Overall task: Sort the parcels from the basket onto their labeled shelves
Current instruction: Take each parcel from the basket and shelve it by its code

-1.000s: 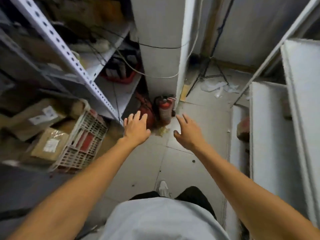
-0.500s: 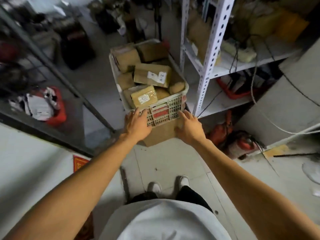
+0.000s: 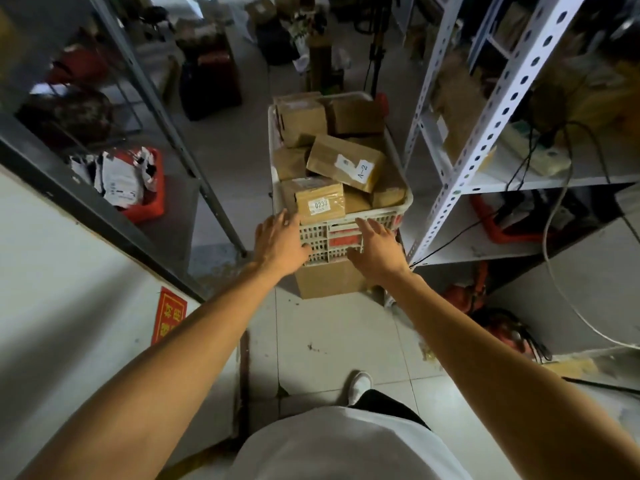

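Note:
A white plastic basket [image 3: 405, 202] full of several brown cardboard parcels stands on a cardboard box [image 3: 325, 282] in the aisle ahead of me. One parcel on top bears a label reading A-2 [image 3: 346, 162]. Another at the near edge has a label reading 0233 [image 3: 317, 200]. My left hand [image 3: 278, 242] reaches out with fingers spread, just at the basket's near left corner beside the 0233 parcel. My right hand [image 3: 377, 249] hovers in front of the basket's near wall, fingers straight. Neither hand holds anything.
White perforated metal shelving [image 3: 485, 133] with boxes and cables stands to the right. A dark shelf [image 3: 104, 202] with a red bin [image 3: 149, 206] of papers is at left. Red fire extinguishers [image 3: 502, 327] lie on the floor at right. Bags and boxes crowd the far aisle.
My view swung from the pillar and floor round to the basket. Both hands stayed stretched forward and now sit at the basket's near edge, which looks closer and more centred.

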The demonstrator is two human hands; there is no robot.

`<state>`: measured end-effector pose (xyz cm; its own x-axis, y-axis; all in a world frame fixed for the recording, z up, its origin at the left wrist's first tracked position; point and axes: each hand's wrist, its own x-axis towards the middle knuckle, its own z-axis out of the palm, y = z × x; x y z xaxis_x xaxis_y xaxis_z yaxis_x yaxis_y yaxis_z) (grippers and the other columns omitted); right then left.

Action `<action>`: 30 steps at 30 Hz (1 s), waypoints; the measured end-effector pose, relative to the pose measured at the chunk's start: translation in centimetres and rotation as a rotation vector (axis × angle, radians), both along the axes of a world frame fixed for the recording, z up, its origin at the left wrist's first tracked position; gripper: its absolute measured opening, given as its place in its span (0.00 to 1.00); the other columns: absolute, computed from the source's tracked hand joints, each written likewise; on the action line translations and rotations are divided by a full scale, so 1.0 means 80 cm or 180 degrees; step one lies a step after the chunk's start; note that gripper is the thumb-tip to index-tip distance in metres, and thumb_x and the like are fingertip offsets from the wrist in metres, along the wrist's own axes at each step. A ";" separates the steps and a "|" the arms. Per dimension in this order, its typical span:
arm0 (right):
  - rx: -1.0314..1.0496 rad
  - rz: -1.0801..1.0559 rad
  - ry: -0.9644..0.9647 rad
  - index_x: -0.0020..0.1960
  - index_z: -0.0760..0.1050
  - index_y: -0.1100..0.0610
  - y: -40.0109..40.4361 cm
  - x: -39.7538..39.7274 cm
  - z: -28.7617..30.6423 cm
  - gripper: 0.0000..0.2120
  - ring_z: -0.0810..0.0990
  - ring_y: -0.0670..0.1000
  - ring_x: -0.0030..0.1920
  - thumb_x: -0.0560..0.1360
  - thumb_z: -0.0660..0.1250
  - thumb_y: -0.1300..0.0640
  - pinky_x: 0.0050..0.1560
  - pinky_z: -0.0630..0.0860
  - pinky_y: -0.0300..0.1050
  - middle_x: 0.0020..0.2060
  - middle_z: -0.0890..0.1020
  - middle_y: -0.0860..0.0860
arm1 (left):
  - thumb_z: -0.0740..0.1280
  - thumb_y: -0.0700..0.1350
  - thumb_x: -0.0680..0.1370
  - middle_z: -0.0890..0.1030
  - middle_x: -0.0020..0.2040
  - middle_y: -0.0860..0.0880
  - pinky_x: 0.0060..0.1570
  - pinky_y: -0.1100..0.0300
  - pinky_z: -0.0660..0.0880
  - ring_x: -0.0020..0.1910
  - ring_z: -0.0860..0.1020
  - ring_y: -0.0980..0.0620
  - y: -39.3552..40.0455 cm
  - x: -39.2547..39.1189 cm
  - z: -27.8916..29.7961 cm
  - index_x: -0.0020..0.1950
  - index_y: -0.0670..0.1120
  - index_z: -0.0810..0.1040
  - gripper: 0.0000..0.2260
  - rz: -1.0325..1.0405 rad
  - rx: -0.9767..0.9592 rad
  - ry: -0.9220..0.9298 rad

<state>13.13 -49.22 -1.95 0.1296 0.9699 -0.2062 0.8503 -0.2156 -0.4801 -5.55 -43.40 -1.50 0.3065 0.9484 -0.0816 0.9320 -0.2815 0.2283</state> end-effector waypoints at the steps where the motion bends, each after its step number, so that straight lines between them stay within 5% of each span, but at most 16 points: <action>1: -0.0017 -0.0010 0.0035 0.78 0.59 0.52 0.005 -0.003 0.001 0.32 0.63 0.62 0.75 0.78 0.67 0.51 0.72 0.66 0.65 0.76 0.65 0.55 | 0.70 0.50 0.75 0.73 0.67 0.44 0.69 0.45 0.67 0.67 0.72 0.41 0.004 -0.003 0.000 0.74 0.47 0.66 0.29 0.0032 -0.0015 -0.0005; 7: 0.0135 -0.0091 0.0406 0.70 0.68 0.51 0.045 -0.013 -0.005 0.26 0.77 0.57 0.63 0.74 0.69 0.52 0.60 0.77 0.62 0.65 0.77 0.53 | 0.70 0.52 0.75 0.76 0.64 0.44 0.65 0.44 0.71 0.63 0.75 0.42 0.037 -0.015 -0.015 0.71 0.47 0.68 0.27 0.0243 -0.0176 -0.0090; 11: 0.0225 0.0004 0.0385 0.73 0.66 0.53 0.091 -0.011 -0.008 0.27 0.75 0.57 0.65 0.76 0.70 0.53 0.65 0.75 0.59 0.69 0.74 0.54 | 0.72 0.53 0.74 0.79 0.57 0.46 0.50 0.51 0.79 0.55 0.80 0.44 0.079 -0.009 -0.026 0.63 0.47 0.71 0.22 0.0490 -0.0503 -0.0518; 17: -0.0080 -0.0005 0.0354 0.75 0.64 0.57 0.194 0.011 -0.042 0.31 0.72 0.62 0.68 0.75 0.69 0.53 0.67 0.71 0.55 0.69 0.74 0.58 | 0.70 0.52 0.77 0.81 0.56 0.46 0.39 0.63 0.70 0.46 0.77 0.51 0.160 0.017 -0.049 0.62 0.44 0.72 0.19 0.0703 -0.1014 -0.0942; 21: -0.0631 -0.0122 0.0364 0.68 0.67 0.58 0.258 0.025 -0.060 0.25 0.77 0.64 0.59 0.75 0.66 0.51 0.58 0.76 0.55 0.60 0.78 0.59 | 0.67 0.55 0.79 0.80 0.54 0.52 0.44 0.60 0.73 0.48 0.78 0.53 0.206 0.032 -0.066 0.64 0.48 0.72 0.17 0.0976 -0.1526 -0.1225; 24: -0.1046 -0.0085 0.0437 0.66 0.67 0.57 0.296 0.033 -0.074 0.25 0.77 0.61 0.57 0.74 0.64 0.45 0.58 0.76 0.56 0.57 0.78 0.58 | 0.69 0.55 0.77 0.82 0.58 0.47 0.57 0.50 0.79 0.54 0.81 0.47 0.234 0.041 -0.076 0.66 0.46 0.74 0.21 0.1181 -0.1833 -0.1460; 28: -0.1494 -0.0001 0.0401 0.72 0.65 0.54 0.333 0.040 -0.104 0.47 0.74 0.60 0.63 0.62 0.62 0.27 0.64 0.73 0.59 0.63 0.76 0.56 | 0.72 0.56 0.74 0.81 0.50 0.52 0.54 0.52 0.80 0.50 0.82 0.51 0.262 0.052 -0.092 0.57 0.52 0.78 0.15 0.1328 -0.2031 -0.1746; 30: -0.1580 -0.0002 0.0475 0.76 0.62 0.53 0.339 0.040 -0.111 0.50 0.72 0.60 0.67 0.62 0.65 0.25 0.65 0.71 0.56 0.67 0.74 0.55 | 0.74 0.62 0.68 0.81 0.49 0.56 0.55 0.52 0.80 0.51 0.81 0.53 0.271 0.053 -0.092 0.54 0.58 0.76 0.19 0.1394 -0.2187 -0.1938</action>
